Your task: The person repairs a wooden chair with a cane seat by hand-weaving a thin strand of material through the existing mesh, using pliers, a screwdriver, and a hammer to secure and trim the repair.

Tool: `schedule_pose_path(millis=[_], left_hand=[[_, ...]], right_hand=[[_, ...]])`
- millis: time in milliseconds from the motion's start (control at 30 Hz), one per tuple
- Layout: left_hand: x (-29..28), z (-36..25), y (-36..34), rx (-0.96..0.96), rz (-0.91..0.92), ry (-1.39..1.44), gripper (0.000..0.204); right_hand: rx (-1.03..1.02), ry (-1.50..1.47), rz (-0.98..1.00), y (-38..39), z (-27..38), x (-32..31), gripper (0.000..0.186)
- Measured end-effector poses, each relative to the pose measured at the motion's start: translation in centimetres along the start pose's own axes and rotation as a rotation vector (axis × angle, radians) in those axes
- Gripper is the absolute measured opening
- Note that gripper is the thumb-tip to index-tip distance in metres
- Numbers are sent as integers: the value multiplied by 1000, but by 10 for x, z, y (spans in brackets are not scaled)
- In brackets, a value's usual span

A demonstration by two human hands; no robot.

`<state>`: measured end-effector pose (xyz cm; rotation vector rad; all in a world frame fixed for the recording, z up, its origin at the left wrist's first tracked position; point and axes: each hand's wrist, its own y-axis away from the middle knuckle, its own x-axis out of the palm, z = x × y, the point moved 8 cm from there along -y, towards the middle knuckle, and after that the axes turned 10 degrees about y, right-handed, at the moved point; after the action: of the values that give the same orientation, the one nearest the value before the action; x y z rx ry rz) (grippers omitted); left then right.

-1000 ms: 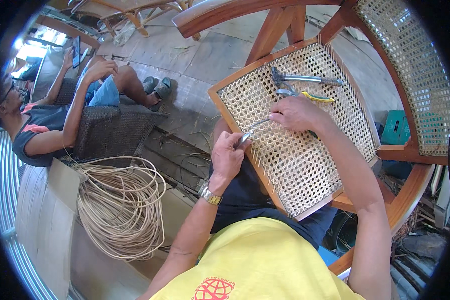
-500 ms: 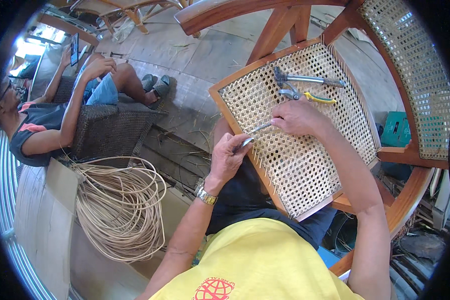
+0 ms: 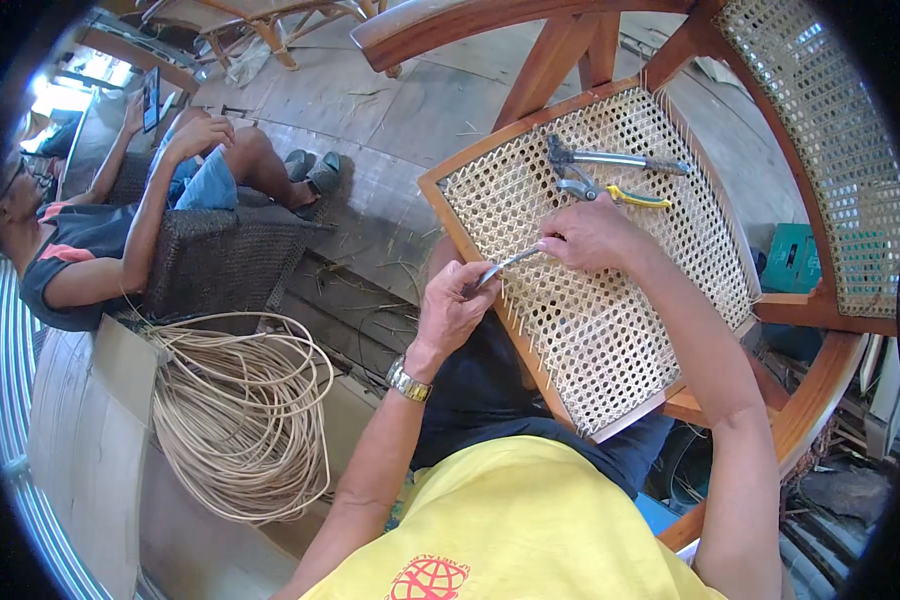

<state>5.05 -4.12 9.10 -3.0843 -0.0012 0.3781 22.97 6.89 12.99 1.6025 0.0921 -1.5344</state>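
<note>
My right hand (image 3: 597, 236) is closed over the woven cane seat panel (image 3: 610, 310), gripping a slim grey metal tool (image 3: 515, 262). Its exact kind I cannot make out. The tool slants down and left to my left hand (image 3: 454, 308), whose fingers are pinched together at the panel's left wooden edge. A shiny bit shows at those fingertips, and whether it is the tool's end or a separate piece is unclear. Just beyond my right hand, a hammer (image 3: 620, 160) and yellow-handled pruning shears (image 3: 610, 193) lie on the cane. Short cane ends stick up along the panel's edges.
A wooden chair frame (image 3: 515, 28) with a cane back (image 3: 820, 130) stands around the panel. At the left lies a big coil of rattan (image 3: 245, 420). Another person (image 3: 100, 240) sits far left, holding a phone (image 3: 151, 100). A green case (image 3: 792, 258) is at the right.
The metal tool now reaches farther into my left fingers, and the shiny bit there has turned. My left hand has shifted slightly; my right hand stays nearly in place.
</note>
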Motion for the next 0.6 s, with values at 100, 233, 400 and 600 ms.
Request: schedule_pose_path(millis=[100,233,400,600], left_hand=[[3,-7,-1,45,-21,-60,21],[2,9,3,20,-58,28,21],[-18,20,2,-109,-238,89,26],[-17,-7,-8,-128,-154,48,31]], right_hand=[[16,8,4,0,-4,3,32],[11,3,-2,-1,-3,1,33],[23,46,89,1,2,2,37],[75,187,8,12,17,3,33]])
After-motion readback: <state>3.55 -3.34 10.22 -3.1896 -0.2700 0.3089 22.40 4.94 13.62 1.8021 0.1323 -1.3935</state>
